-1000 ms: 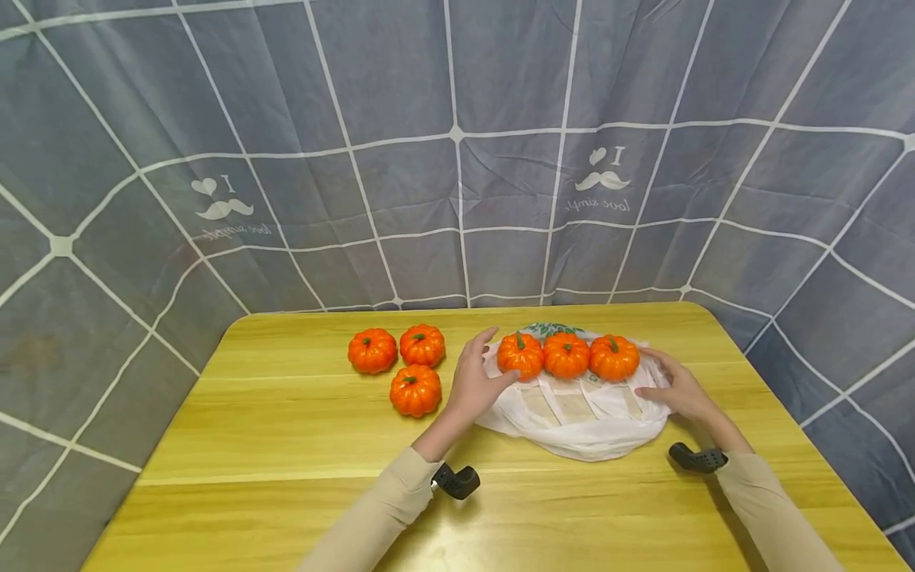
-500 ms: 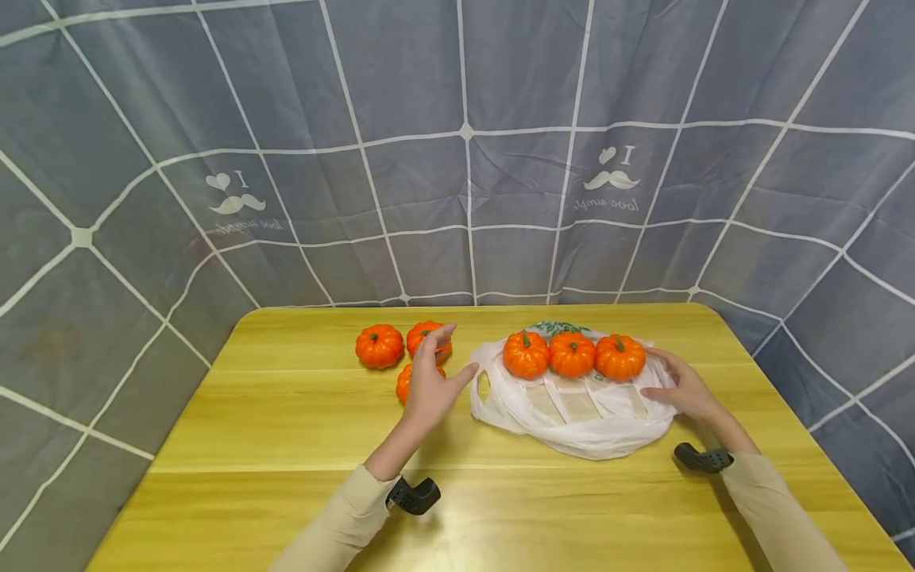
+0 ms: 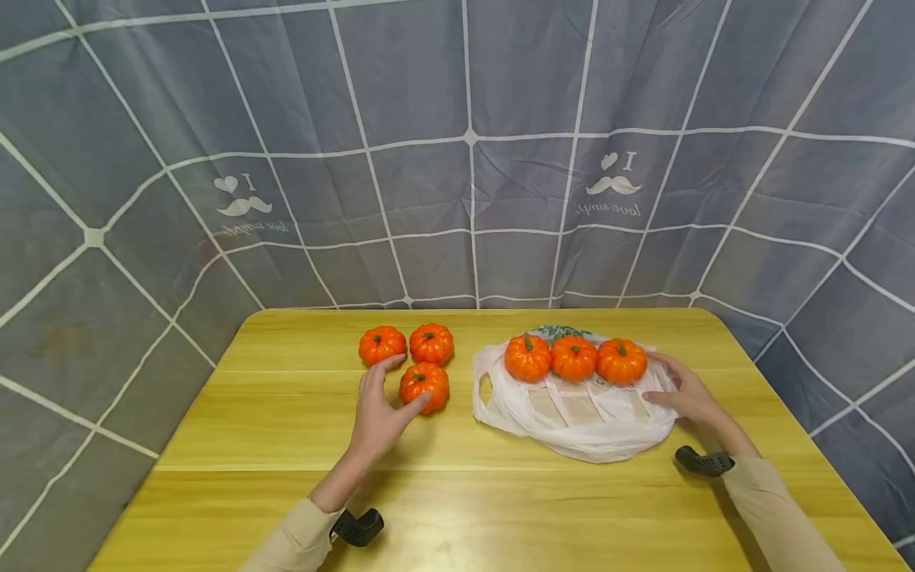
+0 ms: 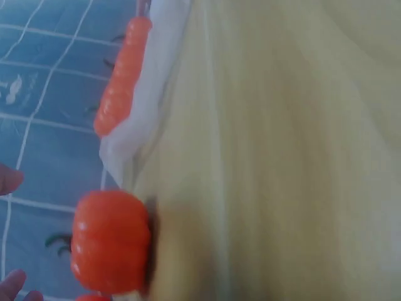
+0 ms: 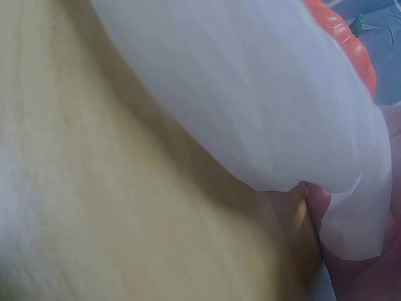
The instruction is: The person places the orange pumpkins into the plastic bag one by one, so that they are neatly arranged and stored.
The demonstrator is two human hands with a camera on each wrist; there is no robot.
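Observation:
In the head view, my left hand [image 3: 376, 417] is beside the nearest of three loose orange mini pumpkins, its thumb and fingers spread around the left and front of that pumpkin [image 3: 425, 387]. Behind it sit two more, a left pumpkin [image 3: 382, 346] and a right pumpkin [image 3: 432, 344]. My right hand [image 3: 688, 395] holds the right edge of a white plastic bag [image 3: 586, 441], thumb in front and fingers behind. In the right wrist view, a fold of the bag [image 5: 357, 232] drapes across that hand. A row of three pumpkins [image 3: 574, 359] sits on the bag, with beige patches showing in front.
Everything lies on a yellow wood-grain table [image 3: 500, 508]. A grey-blue curtain [image 3: 415, 183] with white grid lines hangs behind its back edge. Green print [image 3: 561, 331] shows at the bag's far side. A black wrist mount [image 3: 704, 461] is on the right wrist.
My left hand has left the bag's left side and moved left across the loose pumpkins, ending beside the nearest one. The right hand stays at the bag. The head view has shifted slightly.

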